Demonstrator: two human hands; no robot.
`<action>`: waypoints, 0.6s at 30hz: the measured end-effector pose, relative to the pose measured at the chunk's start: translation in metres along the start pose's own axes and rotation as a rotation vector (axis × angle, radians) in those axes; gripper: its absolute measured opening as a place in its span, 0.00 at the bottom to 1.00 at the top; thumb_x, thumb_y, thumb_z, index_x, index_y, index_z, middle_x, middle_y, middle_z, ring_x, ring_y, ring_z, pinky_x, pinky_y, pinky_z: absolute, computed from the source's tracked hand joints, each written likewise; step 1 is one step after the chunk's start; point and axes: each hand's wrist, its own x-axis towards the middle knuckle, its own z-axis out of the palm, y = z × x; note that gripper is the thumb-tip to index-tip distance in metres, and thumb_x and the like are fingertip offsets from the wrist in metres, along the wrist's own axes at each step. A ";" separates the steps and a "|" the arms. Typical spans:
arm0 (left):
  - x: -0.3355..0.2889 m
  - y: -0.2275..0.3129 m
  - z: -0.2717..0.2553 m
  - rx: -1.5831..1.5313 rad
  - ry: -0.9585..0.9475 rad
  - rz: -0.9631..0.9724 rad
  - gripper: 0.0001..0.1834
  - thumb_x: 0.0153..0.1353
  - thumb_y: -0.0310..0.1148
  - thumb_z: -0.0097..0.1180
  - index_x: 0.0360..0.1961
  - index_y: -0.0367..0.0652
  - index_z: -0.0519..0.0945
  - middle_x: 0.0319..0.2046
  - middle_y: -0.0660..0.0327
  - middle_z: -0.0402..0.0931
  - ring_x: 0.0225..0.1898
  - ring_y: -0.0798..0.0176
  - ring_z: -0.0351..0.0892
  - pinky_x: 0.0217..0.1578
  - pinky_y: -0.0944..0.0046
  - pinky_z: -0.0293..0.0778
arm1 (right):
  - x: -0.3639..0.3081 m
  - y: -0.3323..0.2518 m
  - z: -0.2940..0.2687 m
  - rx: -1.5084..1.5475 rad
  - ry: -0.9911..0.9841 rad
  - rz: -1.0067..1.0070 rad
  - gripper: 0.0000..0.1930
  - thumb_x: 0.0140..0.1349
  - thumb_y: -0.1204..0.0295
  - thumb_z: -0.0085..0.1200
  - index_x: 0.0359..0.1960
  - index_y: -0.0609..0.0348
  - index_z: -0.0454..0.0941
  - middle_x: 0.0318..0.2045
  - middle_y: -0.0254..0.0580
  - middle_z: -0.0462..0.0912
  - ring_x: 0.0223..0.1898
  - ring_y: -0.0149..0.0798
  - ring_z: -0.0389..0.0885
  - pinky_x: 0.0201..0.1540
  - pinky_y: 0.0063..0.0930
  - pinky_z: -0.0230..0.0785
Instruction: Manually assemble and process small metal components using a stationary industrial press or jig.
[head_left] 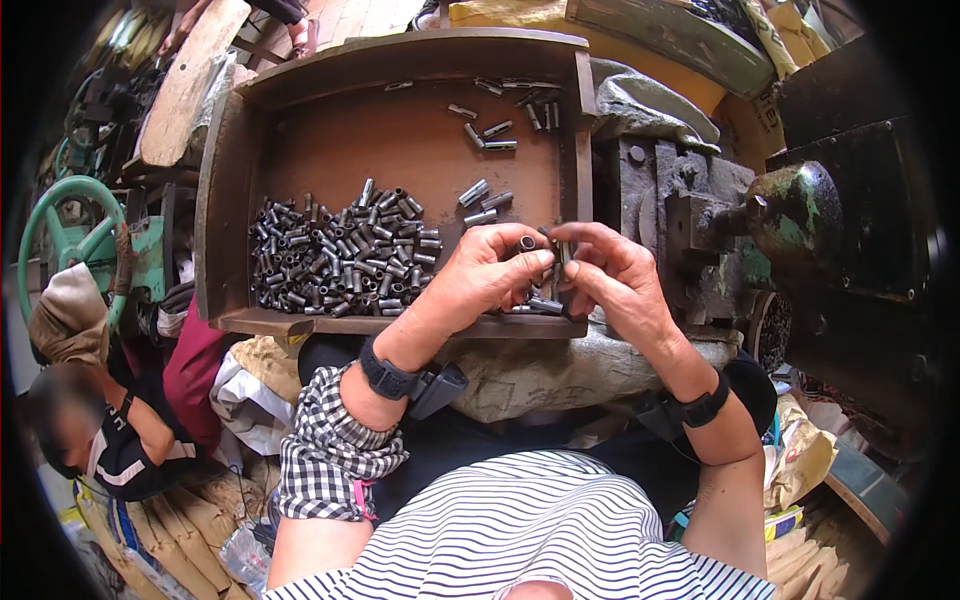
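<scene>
Over the near right corner of a wooden tray point(225, 200), my two hands meet. My left hand point(490, 268) is closed around a short metal tube point(527, 243), its round open end showing between thumb and forefinger. Close beside it, my right hand point(615, 280) pinches a small dark metal piece point(566, 252) between thumb and fingers; its exact shape is partly hidden. A large heap of short dark tubes point(345, 250) fills the tray's near left part. Several slotted tubes point(485, 200) lie loose just beyond my left hand, and more slotted tubes point(497, 130) lie at the far right.
A greasy machine point(690, 200) with a dark cylindrical part point(800, 210) stands right of the tray. Sacking point(520, 375) hangs under the tray's near edge. To the left are a green handwheel point(70, 240) and another person point(130, 430) sitting low. A wooden board point(190, 85) leans at far left.
</scene>
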 end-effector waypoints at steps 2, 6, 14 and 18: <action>0.000 0.002 0.003 -0.108 0.038 0.003 0.09 0.60 0.32 0.56 0.39 0.39 0.77 0.22 0.69 0.73 0.17 0.80 0.67 0.16 0.81 0.63 | 0.001 0.001 -0.001 0.082 0.095 0.049 0.13 0.62 0.76 0.48 0.48 0.63 0.68 0.25 0.34 0.77 0.26 0.23 0.79 0.21 0.12 0.68; 0.002 -0.005 -0.002 -0.193 0.107 -0.026 0.09 0.60 0.31 0.55 0.40 0.39 0.76 0.24 0.68 0.74 0.19 0.78 0.71 0.17 0.78 0.69 | 0.004 0.010 -0.008 0.348 0.138 0.067 0.12 0.63 0.76 0.47 0.47 0.63 0.67 0.31 0.39 0.78 0.31 0.30 0.81 0.28 0.17 0.74; 0.004 -0.007 -0.003 -0.397 0.071 0.004 0.08 0.61 0.30 0.52 0.41 0.39 0.74 0.25 0.66 0.74 0.20 0.77 0.72 0.18 0.78 0.71 | 0.004 0.007 -0.012 0.332 0.133 0.059 0.10 0.63 0.74 0.50 0.42 0.65 0.68 0.29 0.43 0.79 0.28 0.31 0.82 0.27 0.18 0.76; 0.005 -0.008 0.000 -0.450 0.067 0.002 0.09 0.62 0.31 0.53 0.40 0.39 0.74 0.25 0.65 0.74 0.20 0.77 0.72 0.17 0.78 0.71 | 0.004 0.007 -0.010 0.240 0.178 0.098 0.09 0.62 0.70 0.52 0.36 0.64 0.71 0.24 0.41 0.80 0.21 0.28 0.81 0.20 0.16 0.73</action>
